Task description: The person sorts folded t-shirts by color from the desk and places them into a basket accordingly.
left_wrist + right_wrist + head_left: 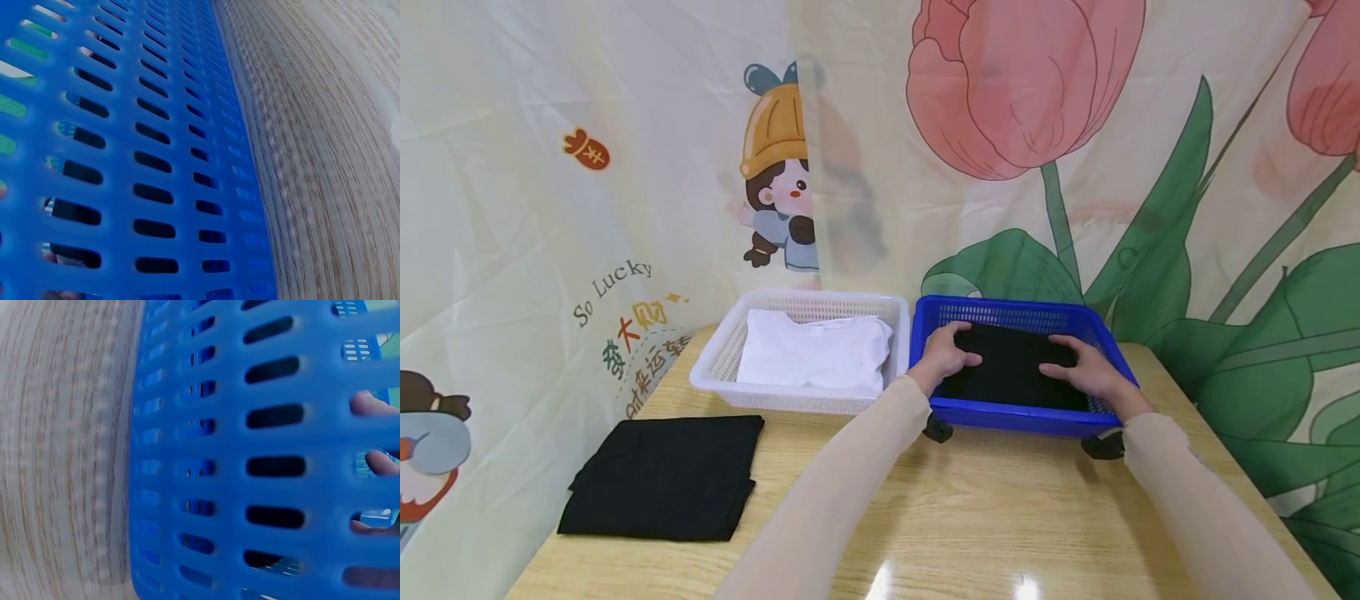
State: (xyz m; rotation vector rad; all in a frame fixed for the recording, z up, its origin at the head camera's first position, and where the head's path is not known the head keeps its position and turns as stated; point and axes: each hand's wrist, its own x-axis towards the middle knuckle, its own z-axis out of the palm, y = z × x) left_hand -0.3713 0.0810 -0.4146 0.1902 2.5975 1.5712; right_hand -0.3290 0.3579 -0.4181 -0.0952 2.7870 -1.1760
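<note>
In the head view a folded black cloth (pixel 1011 367) lies flat inside the blue basket (pixel 1011 417). My left hand (pixel 947 357) is over the cloth's left side, thumb and fingers spread apart. At the cloth's right side is my right hand (pixel 1086 368), its thumb and fingers also apart and pointing inward. Both hands are at or on the cloth; exact contact is hard to tell. The basket's slotted wall (pixel 147 131) fills much of the left wrist view. Through the slots in the right wrist view, some fingertips (pixel 365 403) show.
A white basket (pixel 715 377) holding a white cloth (pixel 812 354) stands just left of the blue one. Another folded black cloth (pixel 662 479) lies on the wooden table (pixel 992 508) at the left. A printed curtain (pixel 880 150) hangs behind.
</note>
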